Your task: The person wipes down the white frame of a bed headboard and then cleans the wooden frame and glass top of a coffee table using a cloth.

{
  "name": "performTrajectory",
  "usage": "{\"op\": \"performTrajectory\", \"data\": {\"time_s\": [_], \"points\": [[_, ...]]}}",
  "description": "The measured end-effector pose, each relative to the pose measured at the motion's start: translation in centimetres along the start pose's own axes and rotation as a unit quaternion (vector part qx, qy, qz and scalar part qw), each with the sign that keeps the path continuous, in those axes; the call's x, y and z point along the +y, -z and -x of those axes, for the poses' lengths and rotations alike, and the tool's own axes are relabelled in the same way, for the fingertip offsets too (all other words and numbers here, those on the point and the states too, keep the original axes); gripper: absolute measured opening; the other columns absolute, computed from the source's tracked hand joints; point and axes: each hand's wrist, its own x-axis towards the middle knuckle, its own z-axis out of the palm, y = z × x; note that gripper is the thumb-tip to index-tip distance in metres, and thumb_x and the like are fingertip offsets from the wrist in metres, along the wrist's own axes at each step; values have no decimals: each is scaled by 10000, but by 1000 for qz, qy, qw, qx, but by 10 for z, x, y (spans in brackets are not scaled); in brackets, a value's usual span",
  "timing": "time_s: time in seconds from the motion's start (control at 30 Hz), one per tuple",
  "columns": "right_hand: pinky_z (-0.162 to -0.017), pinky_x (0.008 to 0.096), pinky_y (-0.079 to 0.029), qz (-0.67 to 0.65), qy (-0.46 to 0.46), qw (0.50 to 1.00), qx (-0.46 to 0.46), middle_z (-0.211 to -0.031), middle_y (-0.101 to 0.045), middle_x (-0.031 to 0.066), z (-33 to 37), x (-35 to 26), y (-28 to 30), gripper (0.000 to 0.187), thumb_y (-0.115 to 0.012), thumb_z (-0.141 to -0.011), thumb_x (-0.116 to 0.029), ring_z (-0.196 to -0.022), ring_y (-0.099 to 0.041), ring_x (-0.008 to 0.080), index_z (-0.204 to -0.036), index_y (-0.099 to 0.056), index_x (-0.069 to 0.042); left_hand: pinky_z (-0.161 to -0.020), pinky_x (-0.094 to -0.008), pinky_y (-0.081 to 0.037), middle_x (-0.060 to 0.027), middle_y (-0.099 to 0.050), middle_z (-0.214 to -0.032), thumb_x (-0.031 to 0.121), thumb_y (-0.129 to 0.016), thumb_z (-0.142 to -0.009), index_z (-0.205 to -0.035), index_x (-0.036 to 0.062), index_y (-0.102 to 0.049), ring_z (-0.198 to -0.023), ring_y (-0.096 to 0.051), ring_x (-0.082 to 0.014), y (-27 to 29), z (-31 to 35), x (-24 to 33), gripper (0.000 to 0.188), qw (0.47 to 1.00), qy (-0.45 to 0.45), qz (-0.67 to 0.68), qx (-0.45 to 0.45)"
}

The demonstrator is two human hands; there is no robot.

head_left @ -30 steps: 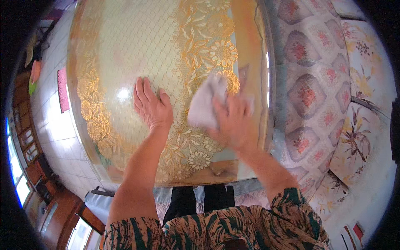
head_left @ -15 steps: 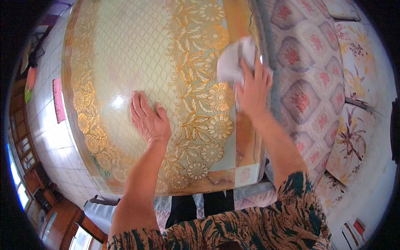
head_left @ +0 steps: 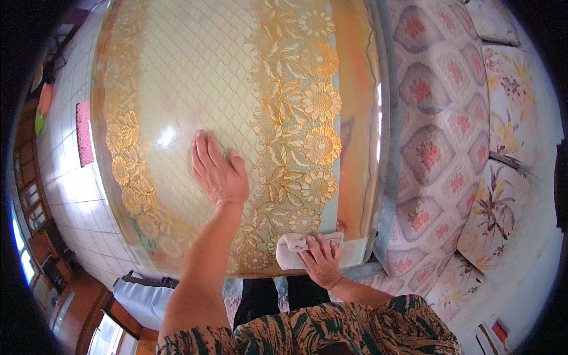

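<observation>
The bench (head_left: 177, 83) fills most of the view, a glossy top under a pale cover with a diamond pattern and a broad band of gold flowers (head_left: 307, 124) running along its right side; a glare spot sits on the surface just left of the left hand. Right of the bench lies a sofa (head_left: 438, 142) with quilted cushions in pink and grey lozenges, close enough that its edge runs alongside the bench rim. Left of the bench is a tiled floor (head_left: 65, 195) with a pink mat (head_left: 84, 133) on it. The left hand (head_left: 218, 171) lies flat and open on the bench near its middle, fingers together, holding nothing, seemingly braced there to steady the body. The right hand (head_left: 322, 260) is at the near edge of the bench, at the end of the gold band, fingers spread and pressing down on a crumpled pale cloth (head_left: 293, 248), which rests bunched on the bench edge under and just left of that hand.
</observation>
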Motion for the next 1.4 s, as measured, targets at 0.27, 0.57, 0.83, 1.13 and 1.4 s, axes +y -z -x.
{"op": "performTrajectory", "data": {"time_s": [0.27, 0.57, 0.83, 1.13, 1.4], "points": [[-1025, 539, -238, 0, 8, 981, 192, -1441, -315, 177, -268, 27, 66, 746, -714, -630, -135, -1310, -311, 378, -1334, -472, -182, -1080, -477, -238, -132, -308, -1469, 267, -513, -846, -1384, 35, -347, -1333, -289, -347, -4, 5, -6, 609, 999, 23, -7, -28], [-928, 526, -330, 134, 27, 947, 292, -1383, -382, 80, -364, 46, 92, 366, -579, -854, -272, -1207, -397, 308, -1205, -576, -169, -1090, -482, -213, -141, -328, -1453, 275, -484, -882, -1384, 36, -348, -1329, -283, -362, -1, 3, -5, 572, 999, 28, -2, -32], [-955, 482, -290, 54, 79, 991, 93, -1352, -456, -31, -87, 4, 20, 467, -620, -756, -206, -1215, -441, 282, -1213, -591, -295, -1059, -484, -243, -133, -307, -1454, 296, -509, -850, -1367, 38, -349, -1319, -288, -344, -10, 4, -5, 600, 1000, -6, -14, -6], [-924, 417, -307, 31, 126, 988, 89, -1227, -518, -56, 12, -14, -12, 376, -565, -815, -262, -1140, -502, 229, -1181, -611, -336, -1046, -504, -260, -138, -367, -1405, 309, -503, -866, -1329, 56, -396, -1287, -324, -350, -15, 8, -9, 539, 999, -17, -11, 35], [-1020, 413, -323, -252, 251, 935, 11, -1378, -445, 52, -78, -169, -79, 483, -465, -863, -171, -1276, -395, 249, -1344, -452, -131, -1023, -517, -288, -148, -388, -1388, 310, -506, -855, -1308, 28, -413, -1282, -336, -358, -20, 8, -6, 542, 997, -39, -22, 69]]}}
